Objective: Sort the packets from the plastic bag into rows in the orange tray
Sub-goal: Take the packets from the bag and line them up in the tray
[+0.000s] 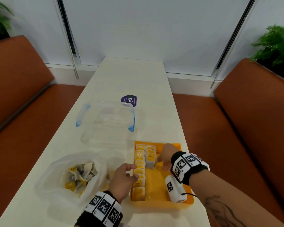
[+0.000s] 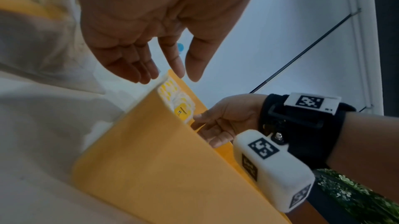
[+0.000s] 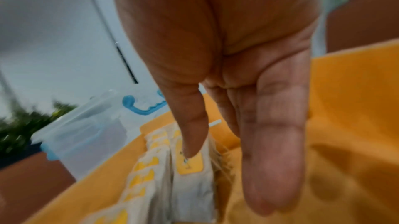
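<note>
The orange tray [image 1: 170, 185] sits at the table's front right. A long row of white packets with yellow labels [image 1: 139, 171] runs along its left wall, and a shorter second row stands beside it. My right hand [image 1: 162, 157] is inside the tray with straight fingers, and its thumb touches the front packet of the second row [image 1: 150, 160], as the right wrist view shows with the same packet [image 3: 190, 164]. My left hand [image 1: 126, 176] hovers at the tray's left wall, loosely curled and empty. The plastic bag [image 1: 75, 176] on the left holds several more packets.
A clear lidded container with blue clips [image 1: 105, 118] stands behind the bag and tray, with a purple sticker [image 1: 129, 100] beyond it. Brown benches flank the narrow white table [image 1: 129, 76]. The right half of the tray floor [image 1: 161, 189] is bare.
</note>
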Tool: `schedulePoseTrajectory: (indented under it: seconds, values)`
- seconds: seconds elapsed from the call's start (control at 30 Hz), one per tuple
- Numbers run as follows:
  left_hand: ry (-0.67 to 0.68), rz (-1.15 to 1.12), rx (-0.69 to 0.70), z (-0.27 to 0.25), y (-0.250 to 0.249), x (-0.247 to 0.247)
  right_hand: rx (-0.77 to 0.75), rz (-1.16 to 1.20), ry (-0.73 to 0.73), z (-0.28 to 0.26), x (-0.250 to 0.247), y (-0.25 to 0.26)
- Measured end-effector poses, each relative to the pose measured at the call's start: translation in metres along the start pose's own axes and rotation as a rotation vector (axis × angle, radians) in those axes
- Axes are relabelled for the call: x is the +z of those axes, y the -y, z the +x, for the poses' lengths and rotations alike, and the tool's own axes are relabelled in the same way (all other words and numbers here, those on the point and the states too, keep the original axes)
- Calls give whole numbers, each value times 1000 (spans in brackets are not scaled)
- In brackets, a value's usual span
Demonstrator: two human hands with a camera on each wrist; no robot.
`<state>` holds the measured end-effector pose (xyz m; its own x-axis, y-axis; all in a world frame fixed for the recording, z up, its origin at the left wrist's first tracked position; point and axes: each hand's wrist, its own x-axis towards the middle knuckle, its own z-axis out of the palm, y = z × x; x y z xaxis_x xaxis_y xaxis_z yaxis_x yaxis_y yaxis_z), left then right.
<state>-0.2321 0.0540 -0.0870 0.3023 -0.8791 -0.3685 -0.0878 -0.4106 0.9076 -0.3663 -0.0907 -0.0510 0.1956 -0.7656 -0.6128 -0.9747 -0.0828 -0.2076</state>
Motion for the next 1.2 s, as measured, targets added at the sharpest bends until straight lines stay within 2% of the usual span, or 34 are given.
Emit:
schedulePoseTrajectory:
  seconds: [0.07,0.13,0.47,0.57,0.67,0.73,0.83,0.9,0.97,1.07,1.13,1.2]
  values:
    - [5,7,-2,-2,0,1,5,223,82,4,3,-3]
    - [12,15,-7,-3,0,2,7,388,88,9,7,-2]
    - [9,30,-6,-13,-2,-3,-62,516,90,17,12,-4]
    - [74,89,55,-28,-15,-8,-52,426,15,6,4,-3]
    - [157,155,204,-50,-41,-23,-129,120,-112,-19,-9,12]
    - [63,192,313,-62,-57,-44,-220,8,-149,-38,-17,27]
    - [-284,364,389,-71,-66,-90,-359,218,-151,-73,-25,60]
    - [-483,612,343,-72,-64,-126,-480,332,-129,-92,-22,86]
    - [-518,827,167,-67,-54,-156,-611,366,-46,-107,-11,114]
    - [-374,949,-76,-54,-31,-183,-761,216,29,-115,18,155]
    - [-261,889,-118,-44,-16,-192,-787,68,24,-109,43,177]
    - [-182,855,-88,-37,-6,-196,-760,-37,34,-98,67,192]
